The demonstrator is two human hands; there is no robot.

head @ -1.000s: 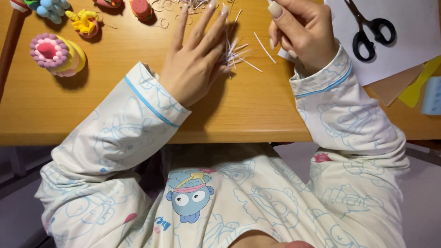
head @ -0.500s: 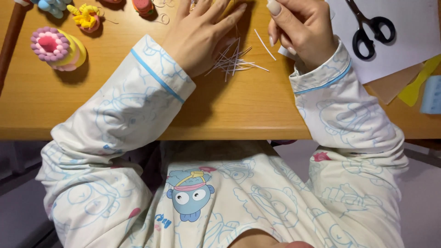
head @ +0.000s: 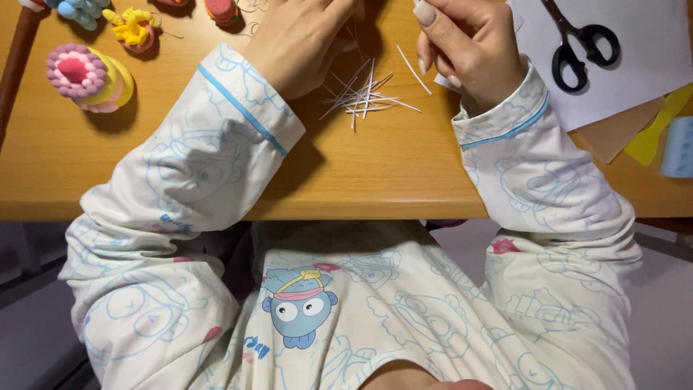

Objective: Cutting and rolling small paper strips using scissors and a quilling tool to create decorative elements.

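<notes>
Wooden table (head: 216, 180), cluttered with clay figures (head: 86, 72) and scissors (head: 581, 43). Left hand (head: 303, 36) flat and loose over thin white strips (head: 364, 97) scattered mid-table; right hand (head: 469, 50) curled, grip unclear. Strips likely featherlight, flimsy, best pinched singly at an end.

left hand (head: 303, 40) fingertips cut off, clay figures (head: 79, 9) cropped
</notes>
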